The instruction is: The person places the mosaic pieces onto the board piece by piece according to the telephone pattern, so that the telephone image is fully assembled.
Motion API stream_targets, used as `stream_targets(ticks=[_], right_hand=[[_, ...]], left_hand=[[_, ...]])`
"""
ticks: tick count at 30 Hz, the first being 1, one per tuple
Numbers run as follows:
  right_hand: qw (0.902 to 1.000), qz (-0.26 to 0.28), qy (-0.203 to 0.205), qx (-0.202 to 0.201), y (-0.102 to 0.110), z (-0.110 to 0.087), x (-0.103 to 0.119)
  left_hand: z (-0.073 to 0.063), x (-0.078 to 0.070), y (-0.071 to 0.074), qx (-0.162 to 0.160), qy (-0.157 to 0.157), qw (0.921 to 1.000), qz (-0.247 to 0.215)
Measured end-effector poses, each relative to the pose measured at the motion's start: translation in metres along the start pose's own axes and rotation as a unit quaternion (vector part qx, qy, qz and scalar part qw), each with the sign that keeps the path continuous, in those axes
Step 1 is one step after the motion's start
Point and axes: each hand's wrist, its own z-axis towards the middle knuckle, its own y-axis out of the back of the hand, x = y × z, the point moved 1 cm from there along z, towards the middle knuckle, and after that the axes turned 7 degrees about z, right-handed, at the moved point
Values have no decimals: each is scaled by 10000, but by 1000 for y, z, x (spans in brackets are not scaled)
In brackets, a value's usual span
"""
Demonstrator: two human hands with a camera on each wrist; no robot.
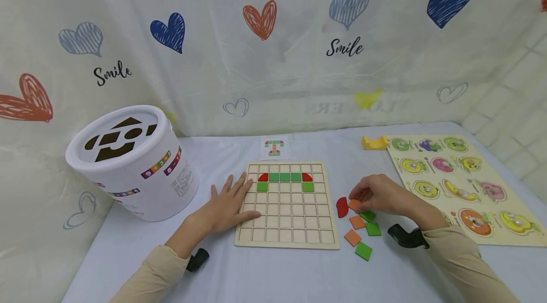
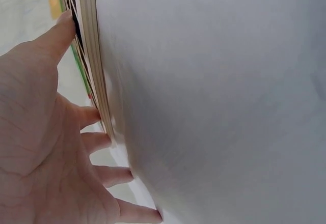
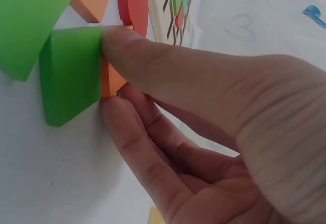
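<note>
A wooden grid board point(image 1: 290, 222) lies on the table, with red quarter-round pieces point(image 1: 263, 177) at both ends of a row of green squares point(image 1: 284, 177) and a green square under each end. My left hand point(image 1: 224, 205) rests spread over the board's left edge, its thumb and some fingertips touching it in the left wrist view. To the right of the board, my right hand point(image 1: 378, 194) pinches an orange square tile point(image 3: 117, 76) between thumb and fingers, low among the loose pieces. Nearby lie red pieces point(image 1: 342, 207), orange squares point(image 1: 353, 237) and green squares point(image 1: 363, 251).
Behind the board lies a small pattern card point(image 1: 274, 147). A large white bucket point(image 1: 141, 184) with shaped holes in its lid stands at the left. A fruit puzzle board point(image 1: 453, 184) lies at the right, a yellow piece point(image 1: 375, 143) at its far corner. A heart-print curtain point(image 1: 290, 80) hangs behind.
</note>
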Motion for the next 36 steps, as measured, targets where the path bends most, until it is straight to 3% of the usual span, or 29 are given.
stream_targets(ticks=[12,24,36], right_hand=[[9980,479,400,131,-3,-2,-5],[9994,179,282,-1,-7,-1,2],[9968,237,704,-279,-8,-5,-1]], left_hand=[[0,-1,0,3,15,10000,63],[-1,0,1,-59,-28,9999,86],[-1,0,1,-5,-27,10000,73]])
